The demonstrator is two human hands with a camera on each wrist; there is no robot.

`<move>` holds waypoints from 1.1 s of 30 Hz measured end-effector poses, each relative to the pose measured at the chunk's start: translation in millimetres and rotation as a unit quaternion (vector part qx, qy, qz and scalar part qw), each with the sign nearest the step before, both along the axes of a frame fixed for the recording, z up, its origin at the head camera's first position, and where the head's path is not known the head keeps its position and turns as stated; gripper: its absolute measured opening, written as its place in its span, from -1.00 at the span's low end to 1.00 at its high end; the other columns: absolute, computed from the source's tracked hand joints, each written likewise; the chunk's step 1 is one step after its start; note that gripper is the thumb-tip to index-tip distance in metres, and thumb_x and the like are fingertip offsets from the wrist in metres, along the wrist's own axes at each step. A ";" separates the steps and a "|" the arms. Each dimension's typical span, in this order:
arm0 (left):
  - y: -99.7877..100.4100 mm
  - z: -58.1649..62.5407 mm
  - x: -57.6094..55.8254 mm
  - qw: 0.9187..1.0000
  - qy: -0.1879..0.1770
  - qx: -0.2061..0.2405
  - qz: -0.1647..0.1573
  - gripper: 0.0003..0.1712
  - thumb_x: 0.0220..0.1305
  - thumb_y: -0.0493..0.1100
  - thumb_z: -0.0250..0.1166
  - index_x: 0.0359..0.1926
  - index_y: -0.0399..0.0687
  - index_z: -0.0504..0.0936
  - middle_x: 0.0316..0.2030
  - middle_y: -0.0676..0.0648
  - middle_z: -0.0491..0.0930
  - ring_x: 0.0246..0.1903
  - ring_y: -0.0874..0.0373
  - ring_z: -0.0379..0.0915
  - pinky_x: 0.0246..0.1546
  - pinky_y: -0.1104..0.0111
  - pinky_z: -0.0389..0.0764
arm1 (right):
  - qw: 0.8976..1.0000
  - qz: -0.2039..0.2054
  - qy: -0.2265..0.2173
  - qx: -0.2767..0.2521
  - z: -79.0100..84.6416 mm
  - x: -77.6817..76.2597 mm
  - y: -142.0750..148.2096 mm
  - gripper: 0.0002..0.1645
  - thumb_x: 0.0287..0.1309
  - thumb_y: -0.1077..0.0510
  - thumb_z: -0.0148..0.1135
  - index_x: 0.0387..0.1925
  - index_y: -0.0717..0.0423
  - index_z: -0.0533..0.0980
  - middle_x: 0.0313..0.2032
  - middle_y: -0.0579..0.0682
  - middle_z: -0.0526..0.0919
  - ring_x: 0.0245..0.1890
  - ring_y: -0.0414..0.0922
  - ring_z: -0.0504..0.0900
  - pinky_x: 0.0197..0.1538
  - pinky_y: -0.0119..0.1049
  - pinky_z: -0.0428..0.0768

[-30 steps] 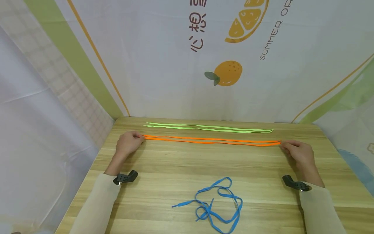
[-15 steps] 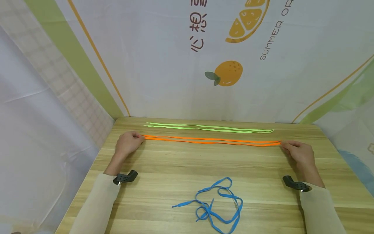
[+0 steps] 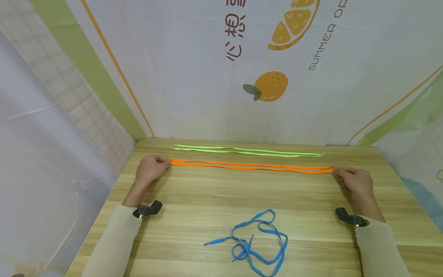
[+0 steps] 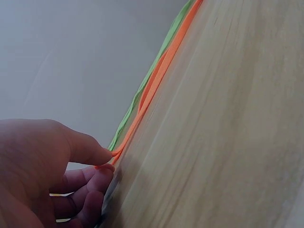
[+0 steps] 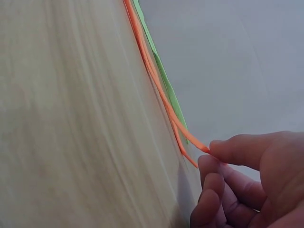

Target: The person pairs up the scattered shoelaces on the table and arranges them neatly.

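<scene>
I am seeing the left hand [image 3: 150, 169] pinching one end of the orange lace [image 3: 242, 168], its thumb meeting a curled fingertip around it. At the other end, I am watching the right hand [image 3: 354, 181] pinching too, its gap narrow; over the right wrist camera, one strand is running up between thumb and forefinger. The doubled lace is stretching between both hands across the far part of the wooden table [image 3: 194, 200], its two strands running close together. I am not managing to tell how much of it is touching the wood. Just beyond it, the green lace [image 3: 249, 153] is lying doubled and nearly parallel, near the printed cloth [image 3: 194, 77] that is hanging behind. Nearer to me, well apart from both hands, I am seeing the blue lace [image 3: 257, 256] lying in loose, crossing loops
</scene>
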State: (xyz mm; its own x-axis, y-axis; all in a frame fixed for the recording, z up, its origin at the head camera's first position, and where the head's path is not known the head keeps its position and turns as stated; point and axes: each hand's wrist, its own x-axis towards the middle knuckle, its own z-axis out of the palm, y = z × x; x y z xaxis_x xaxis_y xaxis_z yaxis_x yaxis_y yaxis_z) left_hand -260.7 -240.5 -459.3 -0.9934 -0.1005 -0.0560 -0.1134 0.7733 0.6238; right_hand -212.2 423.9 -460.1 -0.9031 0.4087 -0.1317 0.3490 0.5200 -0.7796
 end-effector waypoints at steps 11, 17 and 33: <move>-3.7 0.4 -1.2 1.000 0.006 0.003 0.006 -0.55 0.45 0.06 0.33 0.05 -0.23 0.82 0.05 -0.30 0.77 -0.01 -0.26 0.67 -0.13 0.04 0.58 | 1.000 -0.008 0.007 -0.022 -0.5 -1.4 4.8 -0.40 0.50 -0.09 0.35 0.17 0.41 0.69 -0.50 -0.40 0.71 -0.45 -0.37 0.64 -0.30 -0.49 0.57; -8.5 -0.3 -2.1 1.000 0.005 0.002 0.005 -0.55 0.46 0.07 0.34 0.04 -0.22 0.82 0.05 -0.30 0.77 0.00 -0.26 0.67 -0.13 0.08 0.57 | 0.999 -0.017 0.004 -0.028 0.2 -0.7 5.1 -0.49 0.49 -0.07 0.37 0.11 0.32 0.74 -0.51 -0.41 0.69 -0.45 -0.38 0.63 -0.30 -0.48 0.58; -7.6 6.1 1.3 1.000 0.016 0.015 0.009 -0.57 0.49 0.03 0.33 0.04 -0.25 0.82 0.00 -0.29 0.77 -0.08 -0.20 0.66 -0.18 0.11 0.55 | 0.999 -0.007 0.027 -0.045 1.9 1.7 3.3 -0.42 0.56 0.01 0.29 0.23 0.49 0.63 -0.49 -0.50 0.69 -0.44 -0.41 0.66 -0.32 -0.50 0.62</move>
